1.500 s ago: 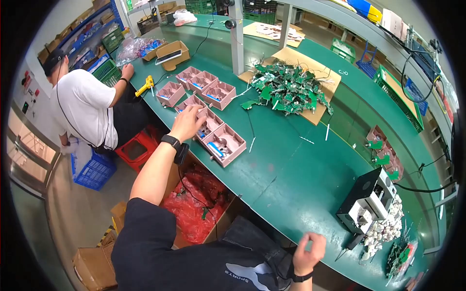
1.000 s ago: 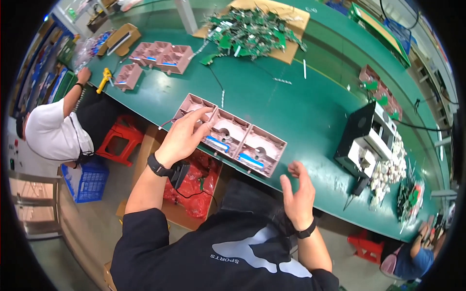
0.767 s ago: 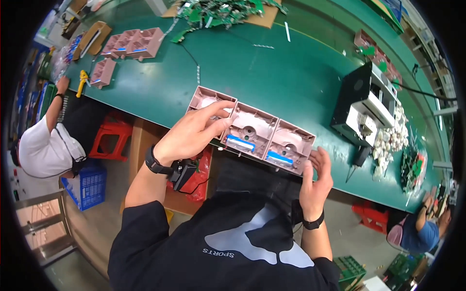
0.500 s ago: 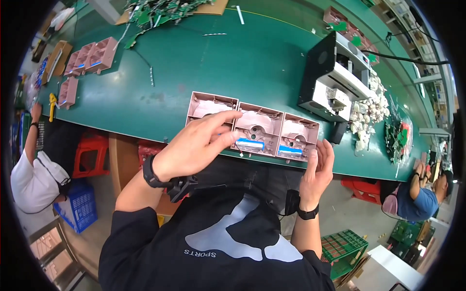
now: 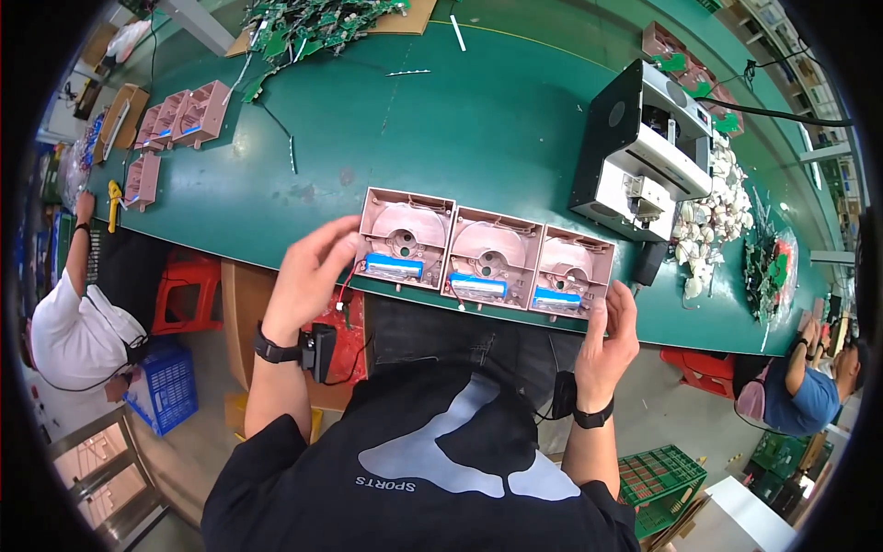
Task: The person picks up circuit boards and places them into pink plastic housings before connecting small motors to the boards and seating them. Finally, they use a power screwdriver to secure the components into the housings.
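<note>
Nearest is the wearer's black shirt [image 5: 386,497], and past it, below the tabletop edge, red plastic [image 5: 349,340] in a cardboard box. The left hand [image 5: 311,276] is at the left end of a row of three pink housings, its fingers bent and thumb set apart; whether it grips the wall or only rests there, I cannot tell. The right hand [image 5: 611,339] cups the opposite end, thumb toward the front corner and fingers along the side; again a firm grip cannot be made out. The left housing [image 5: 405,216], middle housing [image 5: 497,241] and right housing [image 5: 576,253] lie side by side at the near edge of the green tabletop [image 5: 441,129], open sides up, each with a blue cylinder along its front wall. Thin wires [image 5: 347,290] with a small connector hang over the front beside the left hand. Beyond the row, to the right, is a black-and-silver machine [image 5: 648,152], with a heap of white parts [image 5: 706,221] beside it. To the left are a yellow glue gun [image 5: 114,204], a single pink housing [image 5: 142,179] and a cluster of similar housings [image 5: 184,118]. Farther back, green circuit boards [image 5: 313,32] are piled partly on cardboard [image 5: 405,20].
</note>
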### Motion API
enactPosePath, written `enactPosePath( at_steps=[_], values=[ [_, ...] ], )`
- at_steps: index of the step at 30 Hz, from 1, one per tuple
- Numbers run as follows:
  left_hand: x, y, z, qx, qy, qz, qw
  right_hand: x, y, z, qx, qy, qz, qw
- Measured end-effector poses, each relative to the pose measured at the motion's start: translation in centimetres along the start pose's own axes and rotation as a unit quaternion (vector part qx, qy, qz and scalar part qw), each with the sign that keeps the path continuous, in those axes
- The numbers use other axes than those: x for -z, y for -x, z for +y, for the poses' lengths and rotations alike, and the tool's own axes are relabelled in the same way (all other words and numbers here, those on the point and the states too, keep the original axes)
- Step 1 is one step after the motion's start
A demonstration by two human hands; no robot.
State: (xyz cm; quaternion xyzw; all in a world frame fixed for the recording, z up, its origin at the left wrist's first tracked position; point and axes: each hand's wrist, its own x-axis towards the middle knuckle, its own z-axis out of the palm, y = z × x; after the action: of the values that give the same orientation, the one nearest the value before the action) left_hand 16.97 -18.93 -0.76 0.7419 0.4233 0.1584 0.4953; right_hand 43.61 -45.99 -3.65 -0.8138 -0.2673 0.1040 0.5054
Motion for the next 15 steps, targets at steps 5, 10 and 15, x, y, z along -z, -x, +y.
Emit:
enactPosePath(
  at_steps=[5,10,15],
  values=[
    [-0.9,-0.2,-0.5,-0.008,0.029,0.035,0.999,-1.4,-0.5,-0.3,0.018,-0.012,0.024,0.999],
    [-0.9,-0.5,0.1,0.004,0.024,0.017,1.0,-1.0,-0.8,0.0,0.017,-0.033,0.017,0.999],
    [-0.7,0.5,0.6,-0.042,-0.062,0.053,0.996,-1.7,-0.5,0.7,0.019,-0.033,0.009,0.999]
  ],
)
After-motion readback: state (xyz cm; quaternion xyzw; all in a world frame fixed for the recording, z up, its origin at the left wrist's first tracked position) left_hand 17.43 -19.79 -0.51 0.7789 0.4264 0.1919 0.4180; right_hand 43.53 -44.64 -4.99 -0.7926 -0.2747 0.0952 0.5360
